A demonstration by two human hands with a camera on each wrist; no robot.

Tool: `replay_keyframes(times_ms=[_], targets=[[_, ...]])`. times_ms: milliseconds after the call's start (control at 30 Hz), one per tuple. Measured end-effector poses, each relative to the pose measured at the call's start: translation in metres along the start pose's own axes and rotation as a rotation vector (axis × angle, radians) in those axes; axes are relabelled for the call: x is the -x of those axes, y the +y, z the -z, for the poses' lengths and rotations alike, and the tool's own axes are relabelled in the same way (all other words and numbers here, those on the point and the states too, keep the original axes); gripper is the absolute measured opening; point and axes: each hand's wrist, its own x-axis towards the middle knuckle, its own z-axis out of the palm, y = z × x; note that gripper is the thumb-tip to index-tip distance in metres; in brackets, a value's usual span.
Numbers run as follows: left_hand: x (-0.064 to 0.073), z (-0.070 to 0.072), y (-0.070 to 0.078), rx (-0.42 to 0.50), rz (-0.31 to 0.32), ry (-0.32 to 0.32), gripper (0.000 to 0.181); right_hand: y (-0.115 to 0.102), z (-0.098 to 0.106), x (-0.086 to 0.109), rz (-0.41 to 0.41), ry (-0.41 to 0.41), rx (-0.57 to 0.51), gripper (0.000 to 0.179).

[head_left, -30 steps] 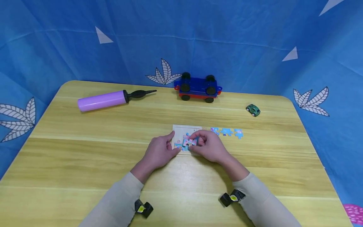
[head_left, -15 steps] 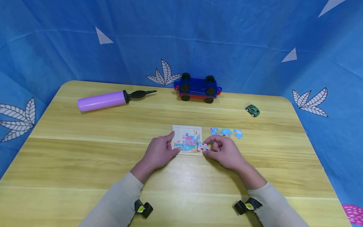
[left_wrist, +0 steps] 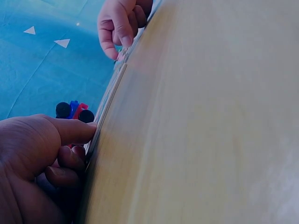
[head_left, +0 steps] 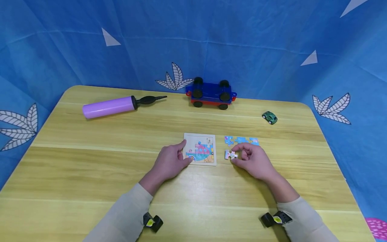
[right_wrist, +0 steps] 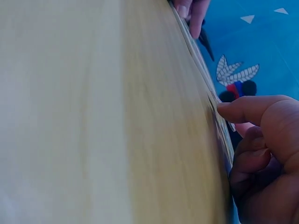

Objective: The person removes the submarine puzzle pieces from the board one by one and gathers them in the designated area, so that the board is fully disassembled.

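In the head view, a small square puzzle board lies flat mid-table, with several joined pieces in its middle and lower part. My left hand grips its left edge between thumb and forefinger; the left wrist view shows the thumb against the board's near edge. To the right of the board, thumb and forefinger of my right hand pinch a pink and light-blue puzzle piece, low over the table. Just beyond that hand, a row of blue loose pieces lies on the wood, its right end partly covered by my knuckles.
A purple hand pump with a black nozzle lies at the back left. An upside-down-looking blue and red toy wagon stands at the back centre, and a small green toy car at the back right. Blue printed cloth hangs behind the table.
My right hand has moved right, off the board, carrying the pinched piece to the table beside it. The left hand keeps its grip on the board's edge.
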Motion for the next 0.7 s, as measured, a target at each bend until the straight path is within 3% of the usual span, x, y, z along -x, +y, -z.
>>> replay_keyframes(times_ms=[700], targets=[[0.0004,0.0,0.0002,0.013,-0.01,0.003,0.071,0.0037,0.0043,-0.007,-0.073,-0.024,0.001,0.022]])
